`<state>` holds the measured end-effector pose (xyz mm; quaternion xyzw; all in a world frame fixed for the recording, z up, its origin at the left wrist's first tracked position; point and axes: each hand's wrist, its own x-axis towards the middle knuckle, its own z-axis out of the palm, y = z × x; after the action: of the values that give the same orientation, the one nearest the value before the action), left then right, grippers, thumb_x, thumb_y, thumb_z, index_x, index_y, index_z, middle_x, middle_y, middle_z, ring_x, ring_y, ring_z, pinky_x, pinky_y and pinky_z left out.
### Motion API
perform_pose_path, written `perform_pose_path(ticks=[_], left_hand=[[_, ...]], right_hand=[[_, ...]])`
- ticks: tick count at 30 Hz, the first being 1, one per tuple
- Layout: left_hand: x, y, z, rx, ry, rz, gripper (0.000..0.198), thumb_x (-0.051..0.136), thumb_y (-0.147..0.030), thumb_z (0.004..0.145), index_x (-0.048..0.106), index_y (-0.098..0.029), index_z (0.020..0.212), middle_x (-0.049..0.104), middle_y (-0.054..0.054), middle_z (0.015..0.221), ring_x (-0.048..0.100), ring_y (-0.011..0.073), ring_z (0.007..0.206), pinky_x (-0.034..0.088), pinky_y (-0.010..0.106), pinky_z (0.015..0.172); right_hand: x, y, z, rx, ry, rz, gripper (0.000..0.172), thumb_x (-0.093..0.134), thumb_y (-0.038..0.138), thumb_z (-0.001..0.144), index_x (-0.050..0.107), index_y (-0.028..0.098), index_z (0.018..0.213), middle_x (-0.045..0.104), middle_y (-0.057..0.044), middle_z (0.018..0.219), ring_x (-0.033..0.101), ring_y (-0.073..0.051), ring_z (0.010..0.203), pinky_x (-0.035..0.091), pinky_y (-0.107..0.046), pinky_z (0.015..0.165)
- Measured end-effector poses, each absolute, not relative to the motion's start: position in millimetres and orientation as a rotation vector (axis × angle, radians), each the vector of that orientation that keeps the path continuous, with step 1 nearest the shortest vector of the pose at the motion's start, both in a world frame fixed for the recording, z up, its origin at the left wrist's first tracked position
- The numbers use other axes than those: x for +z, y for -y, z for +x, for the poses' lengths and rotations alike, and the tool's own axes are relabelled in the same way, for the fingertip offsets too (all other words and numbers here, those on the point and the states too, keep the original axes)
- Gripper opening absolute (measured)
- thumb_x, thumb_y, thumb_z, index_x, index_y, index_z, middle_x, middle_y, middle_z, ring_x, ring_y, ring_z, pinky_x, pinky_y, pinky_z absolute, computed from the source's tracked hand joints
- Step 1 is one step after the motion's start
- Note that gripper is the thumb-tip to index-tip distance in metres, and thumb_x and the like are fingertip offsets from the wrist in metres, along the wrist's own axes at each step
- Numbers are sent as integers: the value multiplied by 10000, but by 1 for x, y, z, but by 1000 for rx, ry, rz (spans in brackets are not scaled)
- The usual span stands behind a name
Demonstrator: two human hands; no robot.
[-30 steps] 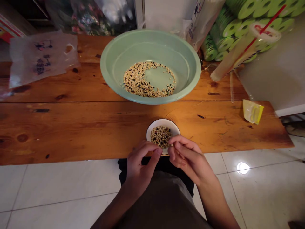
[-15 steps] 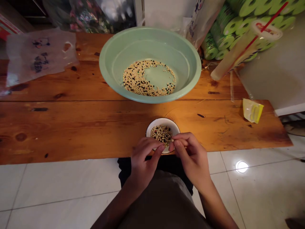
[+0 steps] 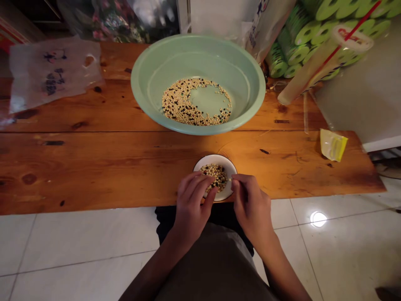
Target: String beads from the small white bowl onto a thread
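The wooden tabletop [image 3: 94, 167] runs from left to right, its near edge just above the person's lap, with white floor tiles [image 3: 62, 242] on the near side. A wide pale green basin [image 3: 153, 71] stands at the far middle. Inside it a ring of mostly cream beans [image 3: 180, 102], speckled with dark ones, lies around a bare patch.

At the far left a crumpled clear plastic bag [image 3: 53, 75] lies flat, and its dark blue print is too blurred to read. At the far right a stack of bright green rolls [image 3: 300, 33] leans behind a clear wrapped tube [image 3: 316, 67]. The tube has a red stripe, and the red lettering on its end cannot be read.

A small white bowl [image 3: 230, 165] sits at the near edge, just in front of the person, well apart from the basin. It holds a heap of cream and dark beans [image 3: 216, 171].

The left hand [image 3: 191, 200] is half curled, its fingers draped over the bowl's near left rim and its thumb against the near rim. Whether it grips the rim cannot be told. The right hand [image 3: 250, 202] is closed at the bowl's right rim, thumb and forefinger pinched on a pale bean [image 3: 231, 179].

A small yellow packet [image 3: 333, 144] lies alone near the right end of the tabletop.
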<state>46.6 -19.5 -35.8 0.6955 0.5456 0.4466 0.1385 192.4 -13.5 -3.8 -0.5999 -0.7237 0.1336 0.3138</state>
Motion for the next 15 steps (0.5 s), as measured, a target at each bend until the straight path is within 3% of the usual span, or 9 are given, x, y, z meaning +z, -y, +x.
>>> perform_pose_path(ticks=[6, 15], left_hand=[[-35, 20, 50, 1285, -1570, 1999, 230, 643, -118, 846, 614, -174, 1068, 696, 59, 1014, 563, 217, 1079, 482, 404, 965], [-32, 16, 54, 1306, -1444, 1928, 171, 615, -131, 868, 617, -205, 1022, 698, 33, 961, 578, 200, 1038, 475, 395, 950]], right_hand=[[-5, 15, 194, 345, 1985, -1523, 105, 443, 150, 950, 531, 153, 1008, 695, -73, 800, 675, -180, 626, 494, -266, 560], [-8, 18, 195, 817, 1664, -1474, 83, 509, 173, 937, 555, 216, 990, 669, 2, 838, 646, -112, 718, 490, -210, 644]])
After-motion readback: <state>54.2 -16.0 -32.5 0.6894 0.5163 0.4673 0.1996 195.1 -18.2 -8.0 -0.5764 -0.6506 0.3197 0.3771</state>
